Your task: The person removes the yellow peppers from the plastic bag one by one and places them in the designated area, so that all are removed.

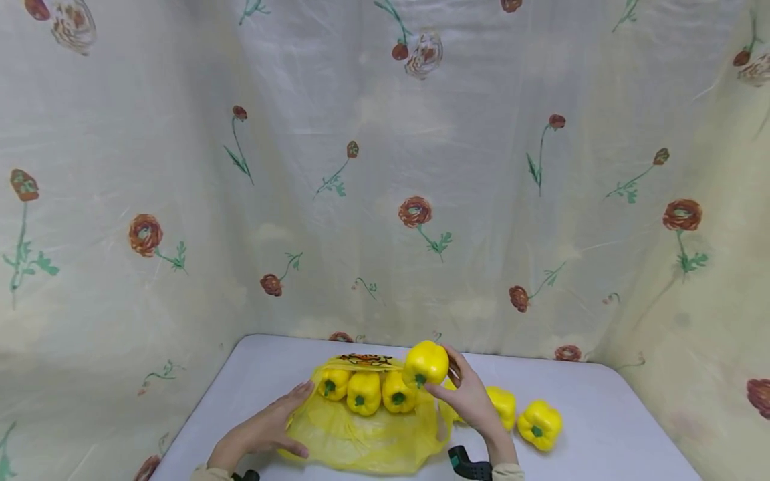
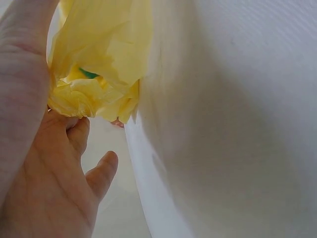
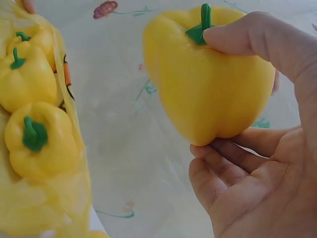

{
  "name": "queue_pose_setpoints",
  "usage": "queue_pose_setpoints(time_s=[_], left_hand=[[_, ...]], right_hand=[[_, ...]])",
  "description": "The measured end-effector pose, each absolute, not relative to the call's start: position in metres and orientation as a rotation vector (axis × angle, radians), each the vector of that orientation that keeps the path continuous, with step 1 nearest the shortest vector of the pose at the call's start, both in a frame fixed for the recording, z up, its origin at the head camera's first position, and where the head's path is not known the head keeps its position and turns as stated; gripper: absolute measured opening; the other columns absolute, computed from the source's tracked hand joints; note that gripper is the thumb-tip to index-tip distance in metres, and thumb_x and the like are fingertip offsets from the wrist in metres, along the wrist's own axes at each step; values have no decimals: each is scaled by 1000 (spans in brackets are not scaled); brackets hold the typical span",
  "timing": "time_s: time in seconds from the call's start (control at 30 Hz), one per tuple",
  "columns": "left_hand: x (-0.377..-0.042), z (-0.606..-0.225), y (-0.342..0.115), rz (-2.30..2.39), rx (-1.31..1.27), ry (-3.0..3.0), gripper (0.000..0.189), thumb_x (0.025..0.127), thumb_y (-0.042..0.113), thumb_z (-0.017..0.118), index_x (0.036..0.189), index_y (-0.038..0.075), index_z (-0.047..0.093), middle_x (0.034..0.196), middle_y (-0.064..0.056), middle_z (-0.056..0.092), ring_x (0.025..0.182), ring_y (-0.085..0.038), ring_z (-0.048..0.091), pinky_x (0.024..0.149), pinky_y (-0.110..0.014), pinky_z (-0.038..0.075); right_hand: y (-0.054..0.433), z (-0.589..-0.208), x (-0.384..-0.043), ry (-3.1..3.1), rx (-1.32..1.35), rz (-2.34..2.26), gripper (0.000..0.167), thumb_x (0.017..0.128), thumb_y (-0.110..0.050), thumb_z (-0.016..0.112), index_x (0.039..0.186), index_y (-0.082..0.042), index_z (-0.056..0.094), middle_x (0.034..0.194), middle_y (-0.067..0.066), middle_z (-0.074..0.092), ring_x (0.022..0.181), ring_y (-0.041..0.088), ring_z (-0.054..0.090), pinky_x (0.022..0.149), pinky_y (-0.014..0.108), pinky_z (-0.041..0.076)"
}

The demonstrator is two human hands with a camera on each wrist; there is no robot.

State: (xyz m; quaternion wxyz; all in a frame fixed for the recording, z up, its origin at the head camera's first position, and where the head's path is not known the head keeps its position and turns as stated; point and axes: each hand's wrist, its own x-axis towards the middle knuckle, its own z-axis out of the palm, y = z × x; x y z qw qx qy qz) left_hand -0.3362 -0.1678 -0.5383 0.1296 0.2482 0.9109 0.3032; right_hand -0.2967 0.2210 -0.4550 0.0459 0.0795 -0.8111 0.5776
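Note:
A yellow bell pepper (image 1: pixel 426 364) with a green stem is held by my right hand (image 1: pixel 472 399), thumb near the stem and fingers at its base, as the right wrist view shows. It is raised over the right side of a thin yellow plastic bag (image 1: pixel 373 446). Inside the bag, three yellow bell peppers (image 1: pixel 363 393) lie in a row with stems toward me. My left hand (image 1: pixel 265 424) is at the bag's left edge, fingers extended; in the left wrist view its fingers (image 2: pixel 79 136) are by the crumpled bag plastic.
To the right of the bag, more yellow bell peppers (image 1: pixel 539 425) lie on the white table (image 1: pixel 607 427), partly hidden behind my right hand. A flower-printed curtain (image 1: pixel 385 167) hangs behind the table and along both sides.

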Motion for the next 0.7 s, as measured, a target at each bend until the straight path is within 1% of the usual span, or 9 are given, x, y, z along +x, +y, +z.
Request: queue_pose_setpoints(time_s=[0.33, 0.53, 0.7], left_hand=[[-334, -540, -169, 892, 740, 2652, 119, 66, 51, 82, 155, 9, 16, 162, -12, 12, 148, -39, 12, 116, -62, 16], [-333, -537, -167, 889, 744, 2645, 118, 67, 52, 82, 155, 9, 16, 162, -11, 11, 148, -39, 12, 116, -62, 16], [-334, -535, -168, 893, 756, 2644, 119, 66, 51, 82, 155, 9, 15, 162, -12, 10, 148, -39, 11, 116, -63, 15]], right_hand=[[248, -451, -292, -2549, 187, 1713, 90, 81, -30, 78, 151, -12, 24, 158, 16, 26, 145, 36, 25, 117, 49, 27], [273, -450, -288, -2592, 124, 1634, 93, 80, -33, 78, 152, -12, 23, 157, 16, 26, 145, 36, 25, 118, 48, 26], [297, -448, -284, -2617, 63, 1606, 97, 81, -36, 77, 153, -9, 19, 158, 19, 23, 145, 38, 23, 118, 49, 25]])
